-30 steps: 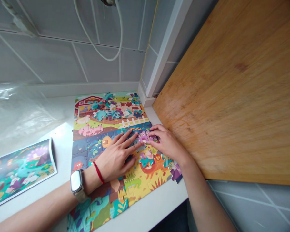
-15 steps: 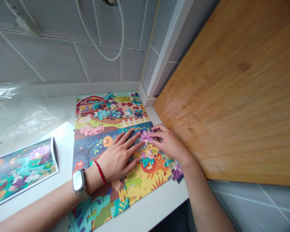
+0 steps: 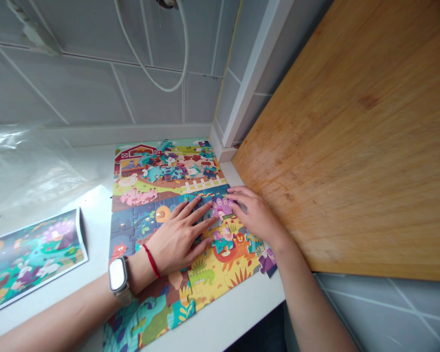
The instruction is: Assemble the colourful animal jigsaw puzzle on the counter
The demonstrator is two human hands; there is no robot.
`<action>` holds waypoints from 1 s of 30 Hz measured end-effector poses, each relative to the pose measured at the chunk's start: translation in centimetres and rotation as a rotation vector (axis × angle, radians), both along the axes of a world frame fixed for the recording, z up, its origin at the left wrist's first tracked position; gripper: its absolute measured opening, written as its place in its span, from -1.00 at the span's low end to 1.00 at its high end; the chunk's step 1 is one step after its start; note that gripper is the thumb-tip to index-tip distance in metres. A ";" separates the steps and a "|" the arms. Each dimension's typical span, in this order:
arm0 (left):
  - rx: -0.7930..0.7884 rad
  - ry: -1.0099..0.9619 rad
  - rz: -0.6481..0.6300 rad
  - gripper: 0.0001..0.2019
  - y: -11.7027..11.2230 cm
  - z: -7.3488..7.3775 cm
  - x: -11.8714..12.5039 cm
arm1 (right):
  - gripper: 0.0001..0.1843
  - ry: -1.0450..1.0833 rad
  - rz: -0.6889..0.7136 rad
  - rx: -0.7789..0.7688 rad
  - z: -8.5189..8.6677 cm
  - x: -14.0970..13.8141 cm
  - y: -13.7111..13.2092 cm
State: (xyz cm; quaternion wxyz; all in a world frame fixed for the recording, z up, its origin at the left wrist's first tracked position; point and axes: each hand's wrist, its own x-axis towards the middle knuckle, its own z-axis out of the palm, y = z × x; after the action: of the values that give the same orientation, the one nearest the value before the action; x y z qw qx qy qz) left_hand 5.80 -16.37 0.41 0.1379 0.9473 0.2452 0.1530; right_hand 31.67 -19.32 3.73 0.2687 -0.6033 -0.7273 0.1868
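Note:
My left hand [image 3: 185, 234] lies spread flat on a colourful jigsaw puzzle [image 3: 205, 293], its fingertips close to a purple creature printed on the pieces [image 3: 221, 208]. At the right edge of that dark-blue section is my right hand [image 3: 254, 210], its fingers bent and apart, the fingertips touching the edge beside the purple creature. Nothing shows lifted in either hand. Below the right hand, a few loose pieces lie over the yellow lion section, and a purple puzzle piece [image 3: 267, 263] sits by the right wrist.
Several loose pieces [image 3: 164, 171] are heaped on the farm section at the back. A printed reference picture [image 3: 36, 259] and clear plastic wrap [image 3: 32, 171] lie to the left. A wooden panel [image 3: 344, 146] stands close on the right; a tiled wall [image 3: 87, 88] rises behind.
My right hand's fingers have drawn back slightly to the right and closer together, uncovering more of the purple creature. My left hand stays in place.

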 end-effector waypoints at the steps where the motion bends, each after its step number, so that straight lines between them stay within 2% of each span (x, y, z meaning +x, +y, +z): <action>1: -0.001 -0.007 0.002 -0.53 0.0 0.0 0.0 | -0.69 -0.008 0.008 -0.013 -0.1 0.0 0.0; 5: 0.007 -0.011 0.003 -0.54 -0.1 0.1 0.1 | -0.73 -0.028 0.010 -0.041 -0.4 0.1 0.2; 8: 0.025 -0.026 0.001 -0.56 -0.1 0.3 0.2 | -0.77 0.018 -0.036 0.026 -0.4 0.0 0.4; 12: 0.014 -0.155 -0.002 -0.66 0.1 0.9 0.1 | -0.83 0.116 -0.085 0.088 -0.5 -0.3 0.6; 17: -0.030 -0.190 -0.130 -0.80 -0.1 1.6 0.1 | -0.85 0.178 -0.119 0.067 -1.2 -0.4 1.0; 19: -0.030 -0.137 -0.099 -0.82 -0.5 1.6 0.3 | -0.83 0.217 -0.145 0.061 -1.3 -0.4 1.1; 24: 0.004 -0.025 0.047 -0.54 -2.1 1.8 1.1 | -0.78 0.317 -0.209 0.053 -1.4 -0.2 1.3; 30: -0.033 -0.027 0.112 -0.63 -2.9 1.7 2.1 | -0.77 0.345 -0.219 0.047 -1.6 -0.2 1.4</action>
State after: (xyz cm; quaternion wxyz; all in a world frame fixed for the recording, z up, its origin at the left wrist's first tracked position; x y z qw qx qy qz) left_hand 7.92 -19.25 2.07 0.1479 0.9276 0.2983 0.1693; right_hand 31.46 -17.93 2.13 0.4217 -0.6314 -0.6049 0.2401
